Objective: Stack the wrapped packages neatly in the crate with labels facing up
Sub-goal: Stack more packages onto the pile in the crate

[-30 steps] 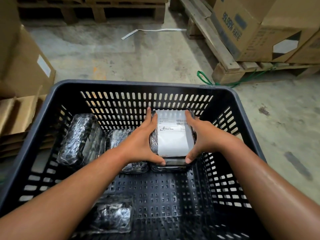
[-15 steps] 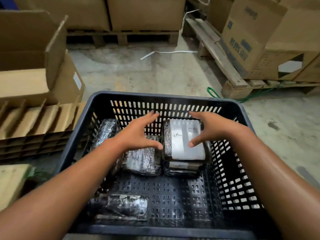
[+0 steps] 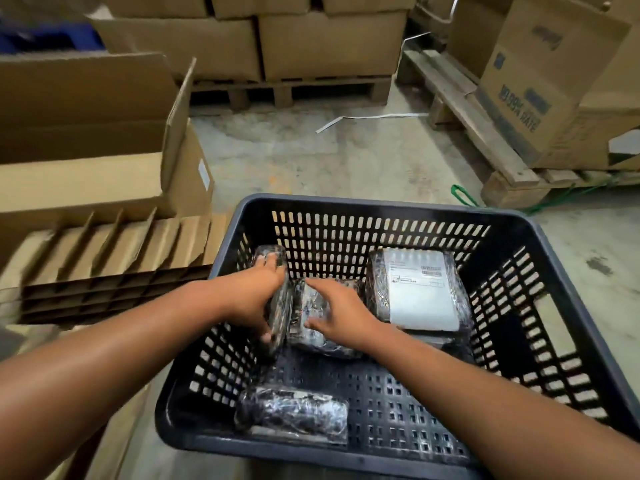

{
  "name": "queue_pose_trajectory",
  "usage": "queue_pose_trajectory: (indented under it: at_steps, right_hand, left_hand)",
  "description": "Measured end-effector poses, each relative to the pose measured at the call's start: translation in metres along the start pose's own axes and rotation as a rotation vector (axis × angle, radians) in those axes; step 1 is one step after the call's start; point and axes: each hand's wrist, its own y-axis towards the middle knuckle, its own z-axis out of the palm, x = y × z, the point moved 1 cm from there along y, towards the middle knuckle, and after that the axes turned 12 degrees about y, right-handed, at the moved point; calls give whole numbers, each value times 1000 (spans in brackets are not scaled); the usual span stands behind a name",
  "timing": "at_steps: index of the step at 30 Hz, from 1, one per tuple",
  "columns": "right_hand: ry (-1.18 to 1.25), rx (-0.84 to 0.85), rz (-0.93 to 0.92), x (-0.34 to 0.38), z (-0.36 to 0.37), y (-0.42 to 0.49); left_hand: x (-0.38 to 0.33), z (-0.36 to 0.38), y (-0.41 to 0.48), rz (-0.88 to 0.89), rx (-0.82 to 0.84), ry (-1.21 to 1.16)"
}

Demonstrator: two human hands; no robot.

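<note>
A black slotted crate (image 3: 388, 206) sits on the floor in front of me. At its far right lies a short stack of wrapped packages, the top one (image 3: 420, 292) with its white label up. My left hand (image 3: 249, 299) grips a black wrapped package (image 3: 278, 299) that stands on edge against the crate's left wall. My right hand (image 3: 341, 315) rests with spread fingers on a flat wrapped package (image 3: 311, 327) in the far middle. Another wrapped package (image 3: 292, 414) lies alone near the front wall, no label showing.
An open cardboard box (image 3: 104, 161) and a stack of cardboard dividers (image 3: 114, 258) stand left of the crate. Wooden pallets with cartons (image 3: 329, 46) line the back and right (image 3: 554, 98). A green strap (image 3: 462, 195) lies on the concrete floor behind the crate.
Both hands left the labelled stack at the right and moved left. The left hand took hold of the package standing at the left wall; the right hand came down on the middle package.
</note>
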Motion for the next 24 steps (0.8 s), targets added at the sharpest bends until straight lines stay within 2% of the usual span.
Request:
queue_pose_trajectory:
  at_steps: [5, 7, 14, 19, 24]
  right_hand:
    - [-344, 247, 118, -23, 33, -2]
    - [-467, 264, 93, -28, 35, -6]
    - [-636, 262, -84, -24, 28, -11]
    - [-592, 187, -189, -7, 0, -2]
    - [-296, 124, -262, 17, -31, 2]
  left_hand:
    - [-1, 3, 7, -54, -25, 65]
    - [1, 5, 9, -55, -31, 68]
    - [1, 2, 10, -61, -11, 36]
    - [-3, -1, 9, -63, 29, 69]
    - [-2, -2, 7, -51, 26, 41]
